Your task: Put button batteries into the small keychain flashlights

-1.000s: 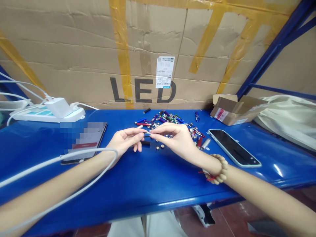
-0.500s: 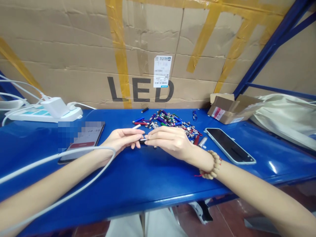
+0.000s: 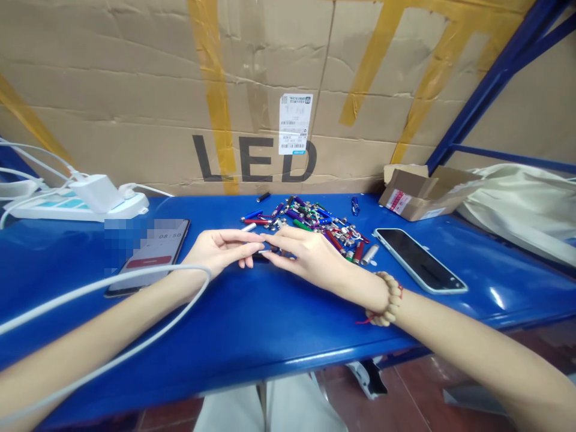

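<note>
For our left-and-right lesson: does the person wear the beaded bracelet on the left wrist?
No, the beaded bracelet circles the wrist of the right hand.

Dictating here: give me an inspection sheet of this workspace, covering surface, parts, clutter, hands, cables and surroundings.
Surface: blue tabletop, glossy.
Parts: heap of small parts, mixed colours, beyond the hands; black tube apart at the back.
Clutter: lit phone at left, dark-screened phone and open carton at right.
Hands: left hand and right hand close together at the fingertips, small pale piece by the right thumb; exact grip unclear.
Cables: white cable crosses in front of the left forearm; others lie around the power strip.
Surroundings: cardboard marked LED behind; blue frame at right.
</note>
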### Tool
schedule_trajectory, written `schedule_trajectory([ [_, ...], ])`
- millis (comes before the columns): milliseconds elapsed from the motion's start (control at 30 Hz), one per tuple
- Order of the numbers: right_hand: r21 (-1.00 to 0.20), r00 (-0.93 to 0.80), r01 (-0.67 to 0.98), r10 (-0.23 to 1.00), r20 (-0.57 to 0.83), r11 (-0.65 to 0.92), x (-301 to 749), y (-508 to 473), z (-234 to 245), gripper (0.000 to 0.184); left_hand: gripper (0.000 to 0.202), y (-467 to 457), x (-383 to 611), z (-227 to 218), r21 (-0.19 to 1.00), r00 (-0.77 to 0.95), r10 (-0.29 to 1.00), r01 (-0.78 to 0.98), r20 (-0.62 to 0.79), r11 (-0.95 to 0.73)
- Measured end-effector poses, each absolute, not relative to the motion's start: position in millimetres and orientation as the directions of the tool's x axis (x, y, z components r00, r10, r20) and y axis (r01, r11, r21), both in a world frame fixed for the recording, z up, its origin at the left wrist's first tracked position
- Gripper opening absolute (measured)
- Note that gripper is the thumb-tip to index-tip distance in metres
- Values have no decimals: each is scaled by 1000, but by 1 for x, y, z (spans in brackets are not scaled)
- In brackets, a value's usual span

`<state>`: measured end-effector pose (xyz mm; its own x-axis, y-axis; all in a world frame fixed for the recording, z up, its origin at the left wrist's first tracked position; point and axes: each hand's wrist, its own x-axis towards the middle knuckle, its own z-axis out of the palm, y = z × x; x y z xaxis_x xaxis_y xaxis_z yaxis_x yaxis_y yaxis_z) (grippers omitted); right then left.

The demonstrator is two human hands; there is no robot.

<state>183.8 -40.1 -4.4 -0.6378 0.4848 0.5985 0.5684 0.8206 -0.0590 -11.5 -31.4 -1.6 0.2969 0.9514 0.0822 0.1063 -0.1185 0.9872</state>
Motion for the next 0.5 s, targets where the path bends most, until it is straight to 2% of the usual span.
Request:
schedule_trajectory([
  [167, 18, -680, 580, 472, 561, 814, 182, -41, -5, 25, 27, -33, -11, -2, 975, 301, 947, 145, 116, -166],
  [500, 31, -681, 583, 468, 564, 812, 180, -40, -8, 26, 26, -36, -7, 0, 971, 278, 955, 183, 101, -156],
])
